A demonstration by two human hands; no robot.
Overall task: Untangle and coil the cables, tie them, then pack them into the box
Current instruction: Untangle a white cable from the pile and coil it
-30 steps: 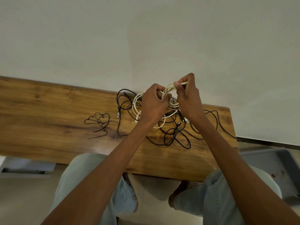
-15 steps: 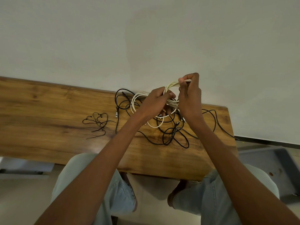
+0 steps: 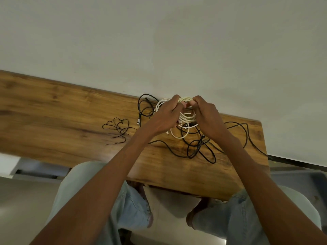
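Since 0.5 s ago: right hand (image 3: pixel 206 114) dropped from its raised pinch, now level with left hand (image 3: pixel 165 117); fingertips of both meet at top of the white cable (image 3: pixel 188 118) coil.

Head view:
- Left hand: fingers curled, gripping the coil's left side.
- Right hand: fingers curled, pinching the top strands by the left fingertips.
- White cable: bundled into several loops between the hands, held just above the table; one loose loop hangs down to the surface.
- Black cables (image 3: pixel 200 147): still tangled, lying on the table under and right of the hands; one strand trails off toward the right edge.
- Thin black ties (image 3: pixel 117 128): small loose heap left of the hands, apart from the cable pile.
- Wooden table (image 3: pixel 53 117): brown grain, far edge against a plain pale wall (image 3: pixel 159 41).
- Grey box (image 3: pixel 311 184): on the floor at right, beside the table, partly cut off.
- Person seated, light jeans, knees under the near edge.
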